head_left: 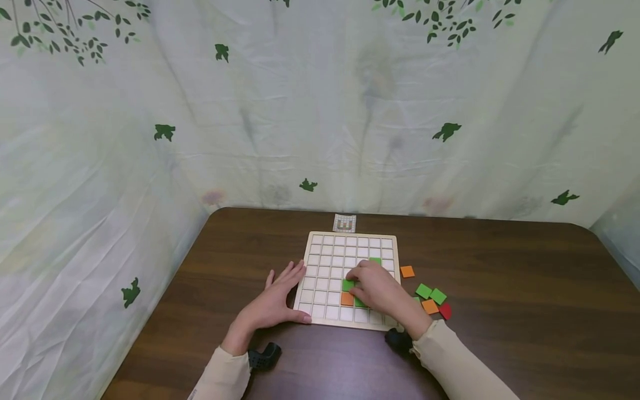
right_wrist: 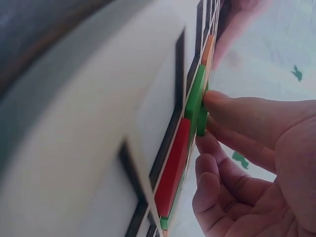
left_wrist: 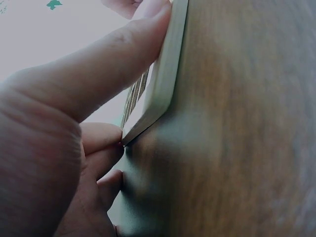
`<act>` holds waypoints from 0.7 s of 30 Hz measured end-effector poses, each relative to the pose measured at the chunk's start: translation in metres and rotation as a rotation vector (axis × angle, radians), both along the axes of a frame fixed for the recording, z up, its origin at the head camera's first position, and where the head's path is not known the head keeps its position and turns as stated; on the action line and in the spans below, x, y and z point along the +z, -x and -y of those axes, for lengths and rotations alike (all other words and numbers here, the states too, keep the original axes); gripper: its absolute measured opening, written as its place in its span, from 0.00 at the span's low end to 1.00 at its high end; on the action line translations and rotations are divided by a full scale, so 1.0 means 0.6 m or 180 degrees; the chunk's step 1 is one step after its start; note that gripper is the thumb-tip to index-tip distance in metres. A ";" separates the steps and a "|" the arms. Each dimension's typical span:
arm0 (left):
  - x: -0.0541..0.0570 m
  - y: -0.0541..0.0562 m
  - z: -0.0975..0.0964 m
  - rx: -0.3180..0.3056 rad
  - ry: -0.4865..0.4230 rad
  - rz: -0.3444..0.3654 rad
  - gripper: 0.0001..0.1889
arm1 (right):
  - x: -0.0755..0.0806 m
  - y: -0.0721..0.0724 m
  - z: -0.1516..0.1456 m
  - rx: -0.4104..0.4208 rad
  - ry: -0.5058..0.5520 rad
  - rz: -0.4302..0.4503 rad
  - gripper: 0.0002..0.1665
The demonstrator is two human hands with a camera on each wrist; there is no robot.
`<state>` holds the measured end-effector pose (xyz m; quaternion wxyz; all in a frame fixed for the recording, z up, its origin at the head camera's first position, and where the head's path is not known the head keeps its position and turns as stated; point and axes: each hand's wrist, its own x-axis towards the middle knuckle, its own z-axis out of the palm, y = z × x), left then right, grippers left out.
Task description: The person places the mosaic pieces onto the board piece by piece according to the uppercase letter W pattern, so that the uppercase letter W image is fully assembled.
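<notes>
A square wooden grid board (head_left: pixel 320 312) with white cells lies on the table. My left hand (head_left: pixel 277 300) rests along its left side, fingers spread and fairly straight; its thumb (left_wrist: pixel 106 66) touches the front edge. Over the board, my right hand (head_left: pixel 377 289) pinches a green square tile (right_wrist: pixel 202 121) between thumb and fingers, close to the grid. Near that hand, an orange tile (head_left: pixel 347 299), another green tile (right_wrist: pixel 194 96) and a red tile (right_wrist: pixel 173 170) sit in cells. The right hand hides part of the board in the head view. A further green tile (head_left: pixel 375 260) sits farther back.
Right of the board lie loose tiles: a lone orange tile (head_left: pixel 407 271), green tiles (head_left: pixel 438 296), an orange tile (head_left: pixel 430 306) and a red tile (head_left: pixel 445 311). A small patterned card (head_left: pixel 345 223) lies behind the board. A printed curtain (head_left: pixel 320 111) hangs behind the brown table (head_left: pixel 510 278).
</notes>
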<state>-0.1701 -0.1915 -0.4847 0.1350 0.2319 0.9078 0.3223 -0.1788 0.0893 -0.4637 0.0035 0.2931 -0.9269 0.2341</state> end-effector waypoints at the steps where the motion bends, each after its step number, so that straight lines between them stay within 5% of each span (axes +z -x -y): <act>1: 0.000 0.000 0.000 -0.0001 0.0002 -0.0002 0.60 | 0.000 0.000 0.000 0.0000 -0.0001 0.0005 0.12; 21: -0.001 0.000 0.000 0.0011 -0.0014 -0.0013 0.60 | 0.005 -0.011 -0.020 -0.0079 0.0171 0.0098 0.15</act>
